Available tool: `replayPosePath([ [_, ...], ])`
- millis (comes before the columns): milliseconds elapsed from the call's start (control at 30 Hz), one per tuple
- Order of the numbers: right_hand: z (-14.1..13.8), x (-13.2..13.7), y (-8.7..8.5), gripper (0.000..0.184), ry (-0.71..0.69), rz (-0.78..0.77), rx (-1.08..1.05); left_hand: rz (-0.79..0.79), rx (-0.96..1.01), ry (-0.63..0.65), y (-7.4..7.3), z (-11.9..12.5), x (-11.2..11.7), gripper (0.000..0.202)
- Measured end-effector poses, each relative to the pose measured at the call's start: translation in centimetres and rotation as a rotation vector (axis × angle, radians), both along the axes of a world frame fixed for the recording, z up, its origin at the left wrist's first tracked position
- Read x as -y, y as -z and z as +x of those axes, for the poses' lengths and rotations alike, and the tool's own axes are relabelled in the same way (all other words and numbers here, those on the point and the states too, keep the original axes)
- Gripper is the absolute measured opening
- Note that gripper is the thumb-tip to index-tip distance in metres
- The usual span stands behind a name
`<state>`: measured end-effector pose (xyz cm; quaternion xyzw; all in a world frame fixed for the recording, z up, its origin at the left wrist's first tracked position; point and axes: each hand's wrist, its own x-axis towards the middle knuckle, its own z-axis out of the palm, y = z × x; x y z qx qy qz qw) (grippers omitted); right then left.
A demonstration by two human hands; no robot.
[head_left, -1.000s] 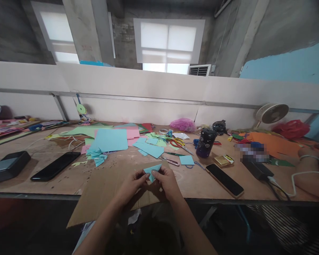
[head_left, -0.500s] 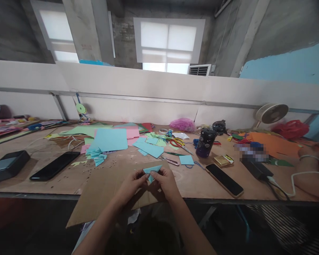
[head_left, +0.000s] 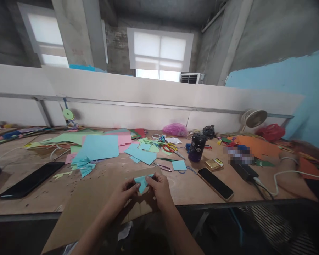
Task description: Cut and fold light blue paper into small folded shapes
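A small piece of folded light-blue paper (head_left: 143,182), roughly triangular with its point toward me, is held up between both hands over a sheet of brown cardboard (head_left: 95,191). My left hand (head_left: 129,188) pinches its left corner between thumb and fingers. On the opposite corner, my right hand (head_left: 157,184) does the same, its thumb lying across the front of the paper. Just beyond the hands lie a small blue paper square (head_left: 179,165), a pair of tweezers (head_left: 162,167) and red-and-yellow scissors (head_left: 172,148).
Sheets of blue paper (head_left: 99,147) and crumpled blue scraps (head_left: 83,165) lie left. A black phone (head_left: 32,180) rests at the left edge; another phone (head_left: 215,183), a dark tumbler (head_left: 196,148) and a gold box (head_left: 214,164) are right. Another person's arm (head_left: 288,177) reaches in at far right.
The whole view has shifted, with the table things appearing further left and slightly lower. Both hands still grip the blue paper, which now looks a little tilted, its right corner higher.
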<state>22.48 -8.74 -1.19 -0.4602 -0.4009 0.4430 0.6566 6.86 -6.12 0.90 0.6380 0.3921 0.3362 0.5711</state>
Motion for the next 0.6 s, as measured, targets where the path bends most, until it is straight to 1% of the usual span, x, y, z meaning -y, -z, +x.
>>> replayPosePath([
  [133, -0.03, 0.06, -0.4, 0.03, 0.005, 0.039, -0.011, 0.001, 0.006, 0.007, 0.02, -0.12, -0.06, 0.034],
  [267, 0.02, 0.22, -0.57, 0.032, 0.04, 0.062, -0.026, 0.016, -0.013, 0.033, -0.15, -0.18, 0.06, 0.032],
  [333, 0.04, 0.22, -0.56, 0.032, 0.025, 0.066, -0.046, 0.021, -0.02, 0.028, -0.08, -0.18, 0.01, 0.032],
  [467, 0.06, -0.02, -0.28, 0.025, -0.035, 0.037, -0.063, 0.011, 0.004, 0.038, 0.02, -0.15, -0.06, 0.03],
  [600, 0.12, -0.12, 0.0, 0.025, -0.01, -0.005, -0.017, 0.013, 0.0, 0.047, -0.27, -0.11, 0.2, 0.029],
])
